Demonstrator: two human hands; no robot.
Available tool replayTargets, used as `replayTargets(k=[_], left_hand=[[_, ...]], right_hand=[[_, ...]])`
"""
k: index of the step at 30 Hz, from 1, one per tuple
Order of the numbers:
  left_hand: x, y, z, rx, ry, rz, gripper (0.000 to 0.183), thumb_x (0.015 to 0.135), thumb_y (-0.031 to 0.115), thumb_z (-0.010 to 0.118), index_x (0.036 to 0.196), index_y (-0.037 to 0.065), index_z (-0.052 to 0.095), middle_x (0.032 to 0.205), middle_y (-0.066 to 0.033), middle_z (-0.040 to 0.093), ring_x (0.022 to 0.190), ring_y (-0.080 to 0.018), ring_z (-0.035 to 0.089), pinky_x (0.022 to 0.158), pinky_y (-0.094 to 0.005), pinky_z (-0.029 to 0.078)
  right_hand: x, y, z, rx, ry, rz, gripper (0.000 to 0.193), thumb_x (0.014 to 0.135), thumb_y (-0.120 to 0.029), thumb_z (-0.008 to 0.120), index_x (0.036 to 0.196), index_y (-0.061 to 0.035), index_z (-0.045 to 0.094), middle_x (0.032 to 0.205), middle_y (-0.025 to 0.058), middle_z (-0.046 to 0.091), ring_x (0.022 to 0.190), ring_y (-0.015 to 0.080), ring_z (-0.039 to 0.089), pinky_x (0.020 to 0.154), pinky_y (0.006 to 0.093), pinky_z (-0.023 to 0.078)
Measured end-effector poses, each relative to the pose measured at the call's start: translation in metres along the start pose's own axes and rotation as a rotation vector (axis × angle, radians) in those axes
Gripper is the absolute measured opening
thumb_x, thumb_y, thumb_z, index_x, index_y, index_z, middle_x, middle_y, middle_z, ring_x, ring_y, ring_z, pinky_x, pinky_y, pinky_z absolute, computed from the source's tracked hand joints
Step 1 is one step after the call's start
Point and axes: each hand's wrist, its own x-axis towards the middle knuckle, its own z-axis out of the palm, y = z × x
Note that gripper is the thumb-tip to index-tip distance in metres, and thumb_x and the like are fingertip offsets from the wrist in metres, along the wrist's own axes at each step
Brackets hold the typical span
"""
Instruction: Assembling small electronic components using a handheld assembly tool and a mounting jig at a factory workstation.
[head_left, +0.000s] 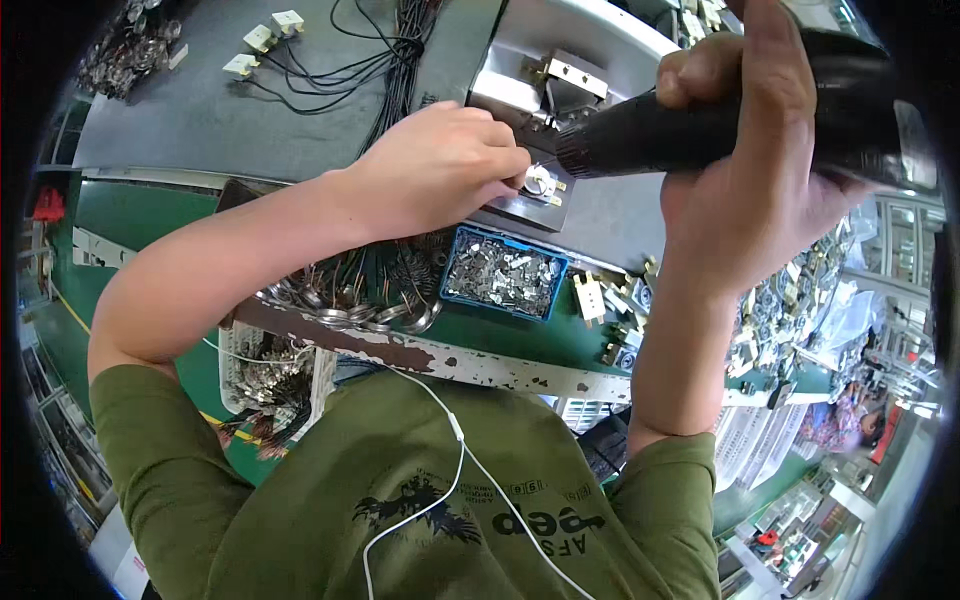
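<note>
My right hand (750, 150) is wrapped around a thick black electric screwdriver (650, 135), held almost level with its narrow ribbed end toward the left. That end is close to a small white plug (540, 184) with brass-coloured pins, which lies on a metal block (548, 214). My left hand (450, 165) has its fingertips closed at the plug's left side, and they hide part of it. Whether the screwdriver's tip touches the plug cannot be made out. Just behind the block stands a metal fixture (577, 75) with a pale bar on top.
A blue tray (503, 311) of small metal parts sits nearer to me, with loose plugs (588, 300) beside it. Black cables (395, 75) with white plugs (258, 38) cross the bench at the far left. More parts (800, 300) are heaped at right; a white basket (325, 378) is below the bench edge.
</note>
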Motion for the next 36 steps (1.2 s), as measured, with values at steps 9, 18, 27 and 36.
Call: replayTargets(k=[9,18,27,36], left_hand=[[-0.002,-0.008,0.003,-0.046,0.038,0.049,0.014,0.082,0.015,0.076,0.093,0.012,0.068,0.099,-0.002,0.068,0.096,-0.0259,0.065,0.081,-0.041,0.052],[-0.002,-0.007,0.005,-0.066,0.096,0.045,0.014,0.08,0.012,0.076,0.09,0.011,0.067,0.094,-0.0025,0.067,0.091,-0.0277,0.065,0.079,-0.041,0.053],[-0.004,-0.011,0.008,-0.06,0.055,0.001,0.011,0.081,0.013,0.074,0.091,0.012,0.069,0.095,-0.0003,0.067,0.095,-0.0246,0.064,0.083,-0.0398,0.053],[-0.005,-0.008,0.004,-0.068,0.046,0.028,0.016,0.085,0.018,0.073,0.097,0.01,0.067,0.1,-0.0024,0.067,0.101,-0.0266,0.065,0.085,-0.0412,0.053]], right_hand=[[-0.017,0.021,0.014,0.061,0.099,-0.042,0.018,0.086,0.002,0.076,0.101,0.0006,0.067,0.087,0.007,0.071,0.07,0.0141,0.068,0.062,0.0254,0.057],[-0.01,0.063,0.017,0.163,-0.058,-0.375,0.046,0.081,0.01,0.076,0.119,0.0034,0.05,0.094,0.0118,0.07,0.078,0.0176,0.071,0.069,0.0295,0.06],[-0.01,0.045,0.029,0.409,-0.112,-0.263,0.04,0.082,0.006,0.078,0.115,0.0042,0.055,0.094,0.012,0.071,0.077,0.0178,0.071,0.067,0.0286,0.06],[-0.022,0.032,0.026,0.019,-0.029,-0.155,0.021,0.089,-0.004,0.076,0.104,0.0021,0.063,0.081,0.0072,0.067,0.055,0.0122,0.061,0.05,0.0242,0.05]])
